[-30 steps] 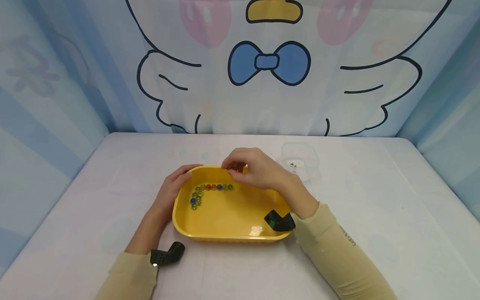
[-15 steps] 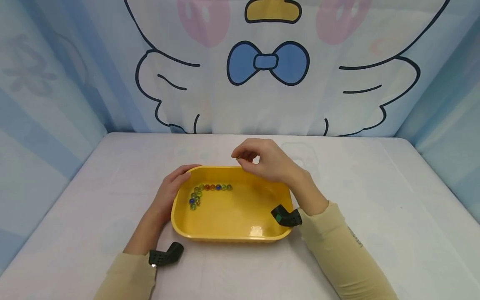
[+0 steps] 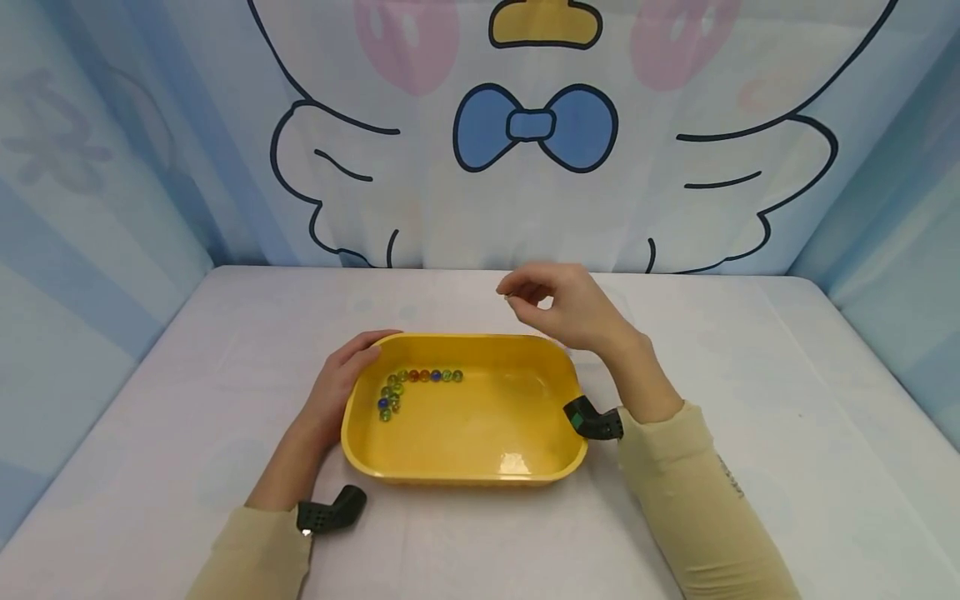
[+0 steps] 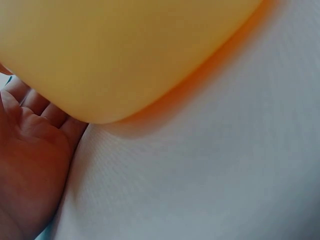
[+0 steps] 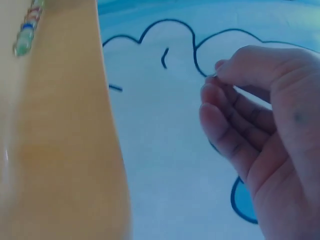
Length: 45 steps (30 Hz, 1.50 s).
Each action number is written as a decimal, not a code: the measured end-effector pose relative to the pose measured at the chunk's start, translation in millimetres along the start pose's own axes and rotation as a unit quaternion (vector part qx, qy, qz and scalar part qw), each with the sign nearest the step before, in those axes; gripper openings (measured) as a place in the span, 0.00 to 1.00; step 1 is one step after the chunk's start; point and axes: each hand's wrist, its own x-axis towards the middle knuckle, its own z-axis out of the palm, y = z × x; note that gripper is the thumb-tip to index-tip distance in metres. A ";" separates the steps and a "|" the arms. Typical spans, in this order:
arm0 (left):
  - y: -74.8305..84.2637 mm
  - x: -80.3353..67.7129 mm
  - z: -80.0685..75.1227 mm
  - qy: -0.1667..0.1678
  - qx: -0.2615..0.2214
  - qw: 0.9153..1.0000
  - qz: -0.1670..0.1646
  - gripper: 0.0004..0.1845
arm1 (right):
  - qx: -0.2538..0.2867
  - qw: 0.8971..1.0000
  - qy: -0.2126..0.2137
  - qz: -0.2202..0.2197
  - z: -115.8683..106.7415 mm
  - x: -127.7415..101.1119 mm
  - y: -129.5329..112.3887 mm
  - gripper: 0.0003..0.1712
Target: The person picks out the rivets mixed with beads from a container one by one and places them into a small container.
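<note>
A yellow plastic tray (image 3: 465,479) sits mid-table. Several coloured marbles (image 3: 420,377) lie in a hooked row at its far left. My left hand (image 3: 337,383) grips the tray's far-left corner, thumb on the rim. In the left wrist view the fingers (image 4: 30,165) press against the tray's outer wall (image 4: 125,45). My right hand (image 3: 517,293) hovers above the table just beyond the tray's far rim, thumb and forefinger pinching something tiny that looks like a marble. In the right wrist view that hand (image 5: 212,82) is curled, with the tray wall (image 5: 60,150) and marbles (image 5: 27,30) to its left.
The table wears a pale cloth (image 3: 750,400), with bare room on both sides of the tray and in front. A cartoon-printed curtain (image 3: 525,167) closes the back, and blue fabric walls stand left and right.
My right hand has risen from the tray's far rim and moved right and away, fingertips still pinched. The left hand and the tray have stayed put.
</note>
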 end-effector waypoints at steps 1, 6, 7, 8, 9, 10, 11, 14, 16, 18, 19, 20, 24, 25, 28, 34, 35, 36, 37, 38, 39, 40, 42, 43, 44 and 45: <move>0.1 0.1 0.1 0.000 0.000 1.000 0.000 0.23 | -0.001 1.000 0.005 0.004 -2.4 -0.9 0.7 0.09; 0.5 -0.6 -0.1 0.002 0.008 1.000 0.003 0.23 | -0.004 0.999 0.025 0.024 -11.3 -5.8 7.1 0.09; 0.4 -0.7 -0.1 0.002 0.010 1.000 0.003 0.23 | -0.004 0.999 0.027 0.027 -12.5 -6.6 8.4 0.09; 0.4 -0.9 -0.2 0.002 0.011 1.000 0.003 0.23 | -0.007 0.999 0.029 0.031 -13.6 -7.4 9.7 0.09; 0.4 -1.1 -0.1 0.001 0.012 1.000 0.003 0.23 | -0.008 0.999 0.031 0.033 -14.7 -8.1 11.0 0.09; 0.4 -1.1 0.0 0.001 0.012 1.000 0.003 0.23 | -0.008 0.999 0.032 0.036 -15.7 -8.9 12.2 0.09; 0.4 -1.3 0.1 0.001 0.011 1.000 0.002 0.23 | -0.009 0.999 0.034 0.037 -16.6 -9.5 13.4 0.09; 0.4 -1.6 0.7 0.000 0.009 1.000 0.002 0.23 | -0.011 0.998 0.038 0.041 -19.5 -11.5 16.7 0.09; 0.3 -1.6 1.1 0.000 0.006 1.000 0.003 0.23 | -0.016 0.998 0.040 0.046 -21.5 -13.0 18.6 0.09; 0.2 -1.7 1.4 -0.001 0.005 1.000 0.003 0.23 | -0.025 0.997 0.042 0.054 -23.6 -14.7 20.6 0.09; 0.2 -1.7 1.6 -0.001 0.005 1.000 0.004 0.23 | -0.029 0.997 0.043 0.060 -24.8 -15.6 21.6 0.09; 0.2 -1.7 1.7 -0.001 0.005 1.000 0.004 0.23 | -0.035 0.996 0.043 0.066 -25.8 -16.4 22.4 0.09; 0.5 -1.6 1.8 -0.002 0.005 1.000 0.003 0.23 | -0.051 0.993 0.042 0.094 -30.1 -19.2 26.3 0.09; 0.6 -1.6 1.7 -0.002 0.004 1.000 0.003 0.23 | -0.055 0.992 0.041 0.102 -31.0 -19.9 27.3 0.09; 0.7 -1.6 1.5 -0.002 0.001 1.000 0.001 0.23 | -0.067 0.989 0.038 0.125 -33.4 -21.9 30.2 0.09; 1.1 -1.0 0.8 -0.003 -0.006 1.000 -0.002 0.23 | -0.072 0.980 0.028 0.185 -36.8 -24.4 33.6 0.10; 1.2 -1.0 0.7 -0.004 -0.006 1.000 -0.002 0.23 | -0.071 0.978 0.026 0.195 -37.3 -24.7 33.5 0.10; 1.1 -0.9 0.5 -0.004 -0.005 1.000 -0.002 0.23 | -0.072 0.977 0.023 0.202 -37.7 -24.8 33.6 0.10; 0.9 -0.9 0.4 -0.003 -0.003 1.000 -0.001 0.23 | -0.073 0.975 0.019 0.209 -38.3 -25.1 33.7 0.10; 0.7 -0.9 0.4 -0.003 -0.002 1.000 -0.001 0.23 | -0.074 0.973 0.015 0.216 -38.7 -25.5 33.7 0.10; 0.5 -0.9 0.4 -0.003 0.000 1.000 -0.001 0.23 | -0.075 0.972 0.010 0.223 -39.2 -25.8 34.0 0.11; 0.3 -0.9 0.4 -0.003 0.002 1.000 -0.001 0.23 | -0.078 0.970 0.005 0.229 -39.6 -26.2 34.6 0.11; 0.2 -1.1 0.3 -0.002 0.005 1.000 -0.002 0.23 | -0.082 0.966 -0.005 0.244 -40.2 -27.2 36.2 0.11; 0.2 -1.1 0.3 -0.002 0.005 1.000 -0.002 0.23 | -0.084 0.964 -0.010 0.252 -40.5 -27.6 37.0 0.11; 0.2 -1.2 0.4 -0.002 0.004 1.000 -0.004 0.23 | -0.085 0.962 -0.014 0.259 -40.7 -27.9 38.0 0.11; 0.3 -1.3 0.4 -0.002 0.003 1.000 -0.004 0.23 | -0.087 0.960 -0.019 0.265 -40.9 -28.2 39.2 0.11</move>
